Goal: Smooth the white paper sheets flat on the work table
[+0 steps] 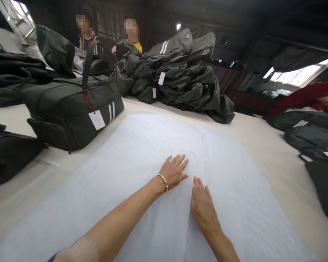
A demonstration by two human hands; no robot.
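A large, thin whitish sheet (120,171) lies spread over the table in front of me; whether it is paper or fabric I cannot tell. My left hand (174,171), with a bracelet at the wrist, rests flat on it with the fingers spread. Just to the right, my right hand (203,202) lies along a fold or edge that runs down the sheet's middle. Its fingers are stretched out and fairly close together. Neither hand grips anything.
A dark green duffel bag (71,109) with two white stripes and a tag stands at the left. Similar bags are heaped in a pile (177,72) at the back. More dark bags (314,142) lie at the right beside a person in a red sleeve (303,98). Two people stand behind.
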